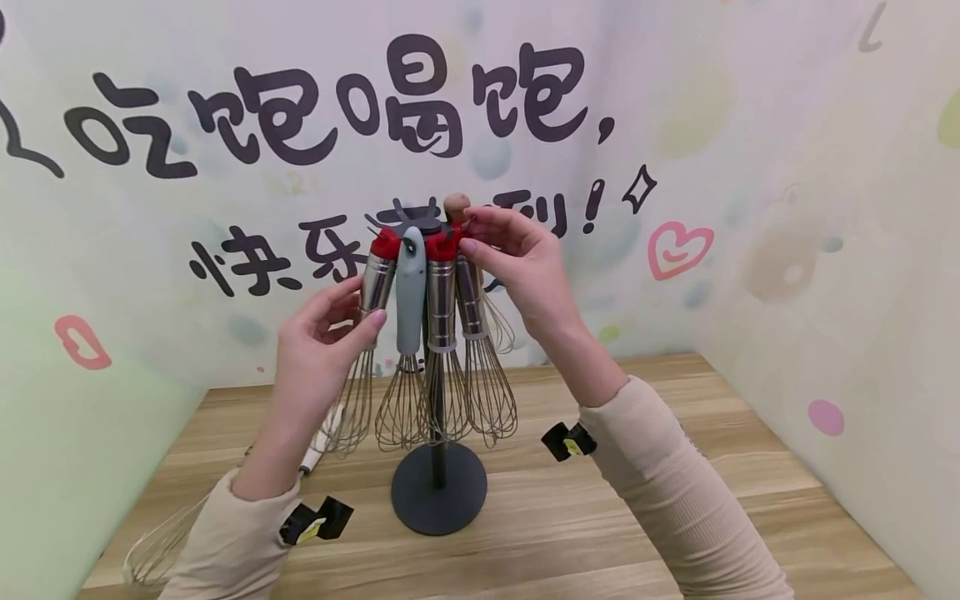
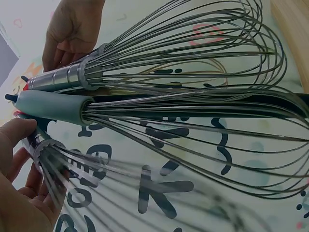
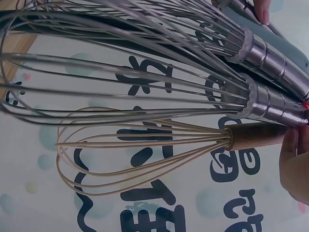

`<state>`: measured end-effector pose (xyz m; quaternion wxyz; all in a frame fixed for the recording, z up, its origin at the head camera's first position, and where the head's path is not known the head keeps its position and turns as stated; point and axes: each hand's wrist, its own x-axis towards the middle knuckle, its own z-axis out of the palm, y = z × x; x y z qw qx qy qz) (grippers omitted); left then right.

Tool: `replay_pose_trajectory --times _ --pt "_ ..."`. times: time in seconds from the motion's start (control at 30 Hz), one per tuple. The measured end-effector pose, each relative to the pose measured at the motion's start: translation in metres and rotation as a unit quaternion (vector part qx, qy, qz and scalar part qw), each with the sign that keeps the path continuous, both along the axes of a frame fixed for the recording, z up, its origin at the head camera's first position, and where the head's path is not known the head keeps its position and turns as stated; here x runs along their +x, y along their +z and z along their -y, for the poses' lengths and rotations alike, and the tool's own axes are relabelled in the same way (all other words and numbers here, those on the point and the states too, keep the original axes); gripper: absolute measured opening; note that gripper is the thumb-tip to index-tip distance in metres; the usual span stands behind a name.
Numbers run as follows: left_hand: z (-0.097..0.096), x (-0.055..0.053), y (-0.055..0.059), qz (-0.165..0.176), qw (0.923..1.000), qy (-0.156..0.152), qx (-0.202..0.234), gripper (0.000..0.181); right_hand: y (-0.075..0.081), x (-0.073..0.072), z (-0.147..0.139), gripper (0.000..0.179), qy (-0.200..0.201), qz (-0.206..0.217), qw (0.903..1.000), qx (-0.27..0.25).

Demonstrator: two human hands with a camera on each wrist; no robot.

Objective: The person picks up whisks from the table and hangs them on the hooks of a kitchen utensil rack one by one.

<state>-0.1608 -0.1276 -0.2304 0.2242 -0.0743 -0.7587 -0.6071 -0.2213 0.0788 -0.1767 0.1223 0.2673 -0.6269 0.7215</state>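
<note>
A dark stand (image 1: 439, 504) holds several whisks from hooks around its top. My left hand (image 1: 311, 358) grips the steel handle of the leftmost whisk (image 1: 378, 279), thumb in front and fingers behind; its red end is up at a hook. The left wrist view shows this whisk's wires (image 2: 87, 169) blurred. Up at the right, my right hand (image 1: 528, 262) pinches the red end of a steel-handled whisk (image 1: 470, 300) by the hooks. Between them hang a blue-grey-handled whisk (image 1: 409, 292) and another steel-handled whisk (image 1: 442, 304). A wooden whisk (image 3: 256, 136) hangs behind on the right.
Another whisk with a white handle (image 1: 313, 454) lies on the wooden table (image 1: 570, 517) at the left, partly hidden by my left forearm. Behind the table rises a white wall (image 1: 300, 33) with large dark lettering.
</note>
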Motion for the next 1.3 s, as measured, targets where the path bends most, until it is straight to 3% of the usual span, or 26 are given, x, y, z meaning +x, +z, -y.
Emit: replay_pose_trajectory --times 0.77,1.3 --pt "0.004 0.0 -0.007 0.01 0.9993 -0.037 -0.003 0.048 0.002 0.004 0.003 0.035 -0.011 -0.005 0.9998 0.015" --pt "0.01 0.004 -0.013 0.0 0.9992 -0.04 0.004 0.046 0.001 0.01 0.007 0.036 -0.03 -0.015 0.9988 0.035"
